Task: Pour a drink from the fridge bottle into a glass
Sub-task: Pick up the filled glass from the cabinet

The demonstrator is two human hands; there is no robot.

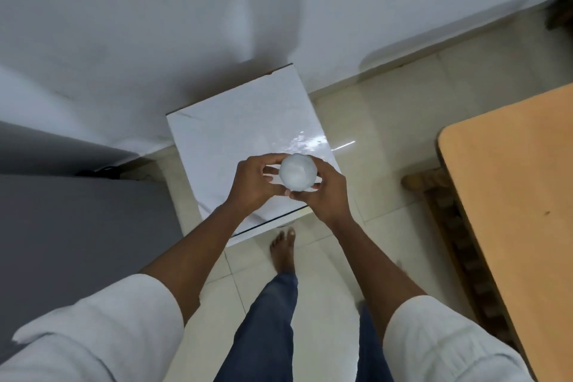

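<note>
Seen from straight above, the bottle shows only as a pale white rounded top; its body is hidden beneath that. My right hand wraps around its right and near side, with fingertips under the edge. My left hand touches it from the left, with thumb and fingers curled over the top rim. Both hands hold it above the near part of a glossy white box-like stand. No glass is in view.
A grey appliance top fills the left side. A wooden table with a bench under it lies to the right. A white wall is behind the stand. My bare foot rests on the tiled floor just before it.
</note>
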